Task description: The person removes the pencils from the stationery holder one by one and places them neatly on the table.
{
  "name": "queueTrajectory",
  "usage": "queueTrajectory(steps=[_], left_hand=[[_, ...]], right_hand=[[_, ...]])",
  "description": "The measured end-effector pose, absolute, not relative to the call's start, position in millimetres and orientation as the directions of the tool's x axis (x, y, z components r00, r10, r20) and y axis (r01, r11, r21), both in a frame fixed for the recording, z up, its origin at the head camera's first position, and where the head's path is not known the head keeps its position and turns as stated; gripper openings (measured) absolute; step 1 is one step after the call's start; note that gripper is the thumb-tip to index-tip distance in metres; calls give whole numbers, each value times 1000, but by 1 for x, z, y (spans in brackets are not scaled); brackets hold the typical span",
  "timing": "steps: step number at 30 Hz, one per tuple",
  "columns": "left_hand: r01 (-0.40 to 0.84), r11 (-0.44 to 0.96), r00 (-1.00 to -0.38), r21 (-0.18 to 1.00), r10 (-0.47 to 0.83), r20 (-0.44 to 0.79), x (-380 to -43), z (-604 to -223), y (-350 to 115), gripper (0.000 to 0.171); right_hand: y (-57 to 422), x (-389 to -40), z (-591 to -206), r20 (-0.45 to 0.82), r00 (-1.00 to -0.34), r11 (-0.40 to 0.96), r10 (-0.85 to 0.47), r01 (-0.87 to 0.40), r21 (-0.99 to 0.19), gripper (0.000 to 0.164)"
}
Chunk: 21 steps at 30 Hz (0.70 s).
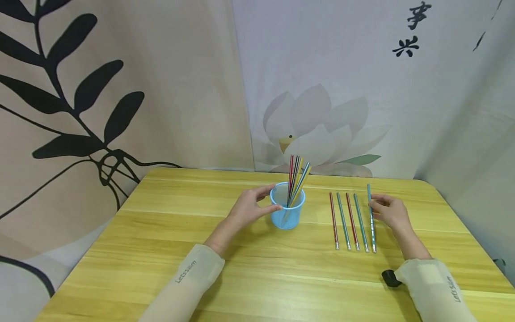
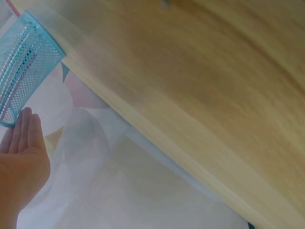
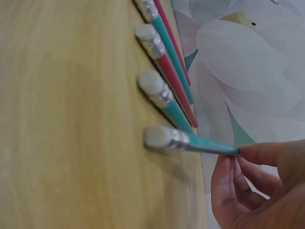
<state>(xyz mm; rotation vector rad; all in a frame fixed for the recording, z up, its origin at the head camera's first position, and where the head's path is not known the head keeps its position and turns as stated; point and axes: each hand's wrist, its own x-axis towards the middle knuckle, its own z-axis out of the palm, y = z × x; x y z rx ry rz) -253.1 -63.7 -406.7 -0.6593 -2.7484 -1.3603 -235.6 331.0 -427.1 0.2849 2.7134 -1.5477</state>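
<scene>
In the head view, my left hand [image 1: 250,206] rests at the left side of a light blue mesh pencil cup [image 1: 287,219], thumb in front and fingers behind at its rim. Those fingers look straight in the left wrist view, tips against the cup's [image 2: 28,57] rim. Red, black, yellow and blue sticks [image 1: 297,179] lean inside the cup. My right hand [image 1: 389,211] pinches a teal pencil [image 1: 370,210] between thumb and fingers near its far end. Its white eraser [image 3: 159,137] points toward me, close over the table.
Left of the held pencil, several red and teal pencils [image 1: 351,221] lie in a row, erasers toward me. They sit on a wooden table [image 1: 257,277] that ends at a printed cloth backdrop [image 1: 193,89]. A black device [image 1: 390,278] is at my right cuff.
</scene>
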Motion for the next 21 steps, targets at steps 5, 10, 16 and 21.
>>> queueTrajectory(steps=[5, 10, 16, 21], left_hand=[[375, 535, -910, 757, 366, 192, -254, -407, -64, 68], [377, 541, -910, 752, 367, 192, -254, -406, -64, 69], [376, 543, -910, 751, 368, 190, -254, -405, -63, 69], [377, 541, -910, 752, 367, 193, -254, -407, -64, 69]], right_hand=[[333, -239, -432, -116, -980, 499, 160, 182, -847, 47], [335, -242, -436, -150, -978, 490, 147, 204, -848, 47], [337, -244, -439, -185, -976, 462, 116, 218, -860, 45], [335, -247, -441, -193, -977, 497, 94, 214, -841, 46]])
